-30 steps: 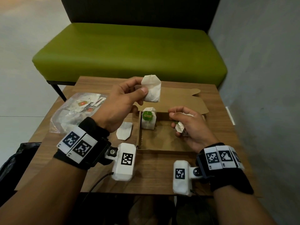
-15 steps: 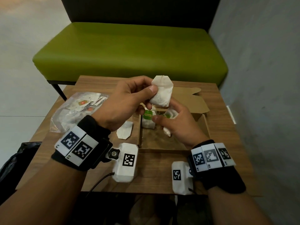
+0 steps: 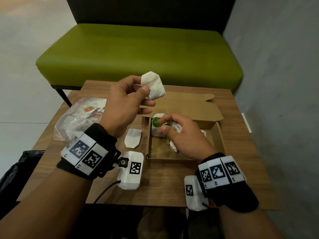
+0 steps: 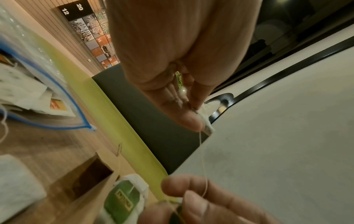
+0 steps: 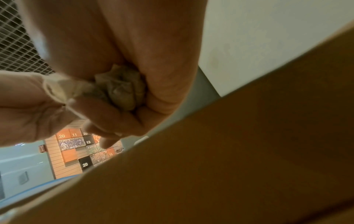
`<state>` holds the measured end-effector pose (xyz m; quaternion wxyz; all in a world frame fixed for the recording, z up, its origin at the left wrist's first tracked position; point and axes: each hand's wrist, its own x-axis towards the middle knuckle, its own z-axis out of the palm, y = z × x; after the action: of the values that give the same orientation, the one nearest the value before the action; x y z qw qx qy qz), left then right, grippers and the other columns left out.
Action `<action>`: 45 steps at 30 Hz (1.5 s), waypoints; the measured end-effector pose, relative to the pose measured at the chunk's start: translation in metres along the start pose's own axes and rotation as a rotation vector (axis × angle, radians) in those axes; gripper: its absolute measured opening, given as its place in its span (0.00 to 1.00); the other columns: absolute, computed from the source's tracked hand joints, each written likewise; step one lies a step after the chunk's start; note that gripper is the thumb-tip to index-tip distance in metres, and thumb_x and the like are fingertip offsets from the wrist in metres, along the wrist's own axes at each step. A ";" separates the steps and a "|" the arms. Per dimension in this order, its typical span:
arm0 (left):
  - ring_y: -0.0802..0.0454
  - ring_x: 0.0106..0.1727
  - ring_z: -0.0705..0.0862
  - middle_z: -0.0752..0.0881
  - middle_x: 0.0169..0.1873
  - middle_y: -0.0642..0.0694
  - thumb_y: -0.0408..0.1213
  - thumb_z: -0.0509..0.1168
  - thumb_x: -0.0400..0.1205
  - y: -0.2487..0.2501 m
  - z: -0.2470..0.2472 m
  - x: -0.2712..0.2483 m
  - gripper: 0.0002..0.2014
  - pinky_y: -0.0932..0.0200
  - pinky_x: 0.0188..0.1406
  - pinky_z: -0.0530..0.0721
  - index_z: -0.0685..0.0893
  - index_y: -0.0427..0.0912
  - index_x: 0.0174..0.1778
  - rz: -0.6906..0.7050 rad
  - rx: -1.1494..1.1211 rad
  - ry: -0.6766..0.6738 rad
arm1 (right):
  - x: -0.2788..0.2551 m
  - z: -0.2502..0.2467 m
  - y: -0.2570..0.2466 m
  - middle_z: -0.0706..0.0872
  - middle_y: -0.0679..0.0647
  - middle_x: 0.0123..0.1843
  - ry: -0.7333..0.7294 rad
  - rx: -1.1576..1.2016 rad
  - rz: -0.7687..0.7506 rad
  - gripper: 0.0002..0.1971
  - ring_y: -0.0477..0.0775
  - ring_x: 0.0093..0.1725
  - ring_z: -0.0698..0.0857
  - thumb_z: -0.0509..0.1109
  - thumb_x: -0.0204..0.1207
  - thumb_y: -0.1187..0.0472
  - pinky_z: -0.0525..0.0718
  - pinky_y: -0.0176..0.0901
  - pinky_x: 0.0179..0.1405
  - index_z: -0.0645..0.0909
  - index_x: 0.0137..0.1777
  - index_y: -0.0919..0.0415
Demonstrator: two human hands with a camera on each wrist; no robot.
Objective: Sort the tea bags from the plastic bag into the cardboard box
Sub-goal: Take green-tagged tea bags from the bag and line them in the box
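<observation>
My left hand (image 3: pixel 138 91) pinches a white tea bag (image 3: pixel 154 87) in the air above the table, behind the open cardboard box (image 3: pixel 218 140). A thin string (image 3: pixel 168 112) runs from that bag down to my right hand (image 3: pixel 164 125), which pinches it over the box and also grips a crumpled tea bag (image 5: pixel 119 89) in its palm. A tea bag with a green tag (image 3: pixel 158 125) stands inside the box at its far left corner. In the left wrist view the string (image 4: pixel 203 159) and the green-tagged bag (image 4: pixel 124 201) show. The plastic bag (image 3: pixel 77 118) with several tea bags lies at the table's left.
A loose white tea bag (image 3: pixel 133 139) lies on the wooden table (image 3: pixel 164 185) just left of the box. The box lid (image 3: pixel 193 106) lies folded back flat. A green bench (image 3: pixel 138 54) stands behind the table, a grey wall to the right.
My right hand moved from the box's right side to its far left corner and took the string. My left hand held its tea bag aloft, shifting slightly right, then back.
</observation>
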<state>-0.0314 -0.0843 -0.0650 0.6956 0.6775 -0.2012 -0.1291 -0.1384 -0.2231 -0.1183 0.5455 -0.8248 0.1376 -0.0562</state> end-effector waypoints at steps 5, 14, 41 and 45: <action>0.48 0.40 0.93 0.83 0.42 0.48 0.31 0.67 0.85 -0.007 0.004 0.000 0.10 0.57 0.30 0.88 0.82 0.40 0.62 0.006 0.116 0.007 | -0.001 0.002 -0.005 0.90 0.43 0.44 -0.009 -0.034 -0.034 0.07 0.43 0.41 0.85 0.69 0.83 0.58 0.78 0.41 0.43 0.86 0.45 0.47; 0.54 0.37 0.91 0.86 0.45 0.50 0.35 0.67 0.85 -0.019 -0.006 0.003 0.11 0.47 0.34 0.91 0.84 0.50 0.62 0.132 0.465 0.046 | -0.003 -0.003 -0.016 0.88 0.42 0.42 0.070 -0.043 -0.101 0.06 0.39 0.36 0.83 0.72 0.82 0.60 0.80 0.36 0.33 0.86 0.53 0.47; 0.44 0.40 0.90 0.90 0.49 0.37 0.34 0.53 0.91 -0.010 0.008 -0.016 0.13 0.52 0.42 0.90 0.82 0.40 0.61 -0.334 0.303 -0.618 | 0.001 -0.020 -0.020 0.88 0.41 0.41 0.257 -0.140 -0.265 0.03 0.38 0.46 0.85 0.77 0.77 0.63 0.78 0.26 0.44 0.86 0.47 0.55; 0.44 0.43 0.92 0.90 0.50 0.38 0.45 0.59 0.88 -0.011 0.009 -0.018 0.14 0.54 0.42 0.91 0.83 0.40 0.58 -0.262 0.255 -0.633 | 0.001 -0.020 -0.022 0.88 0.43 0.41 0.262 -0.073 -0.247 0.04 0.42 0.45 0.87 0.77 0.77 0.63 0.85 0.40 0.45 0.86 0.46 0.54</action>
<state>-0.0503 -0.0851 -0.0782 0.4865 0.7051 -0.3326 -0.3943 -0.1390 -0.2331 -0.0905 0.4814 -0.8404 0.1070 -0.2247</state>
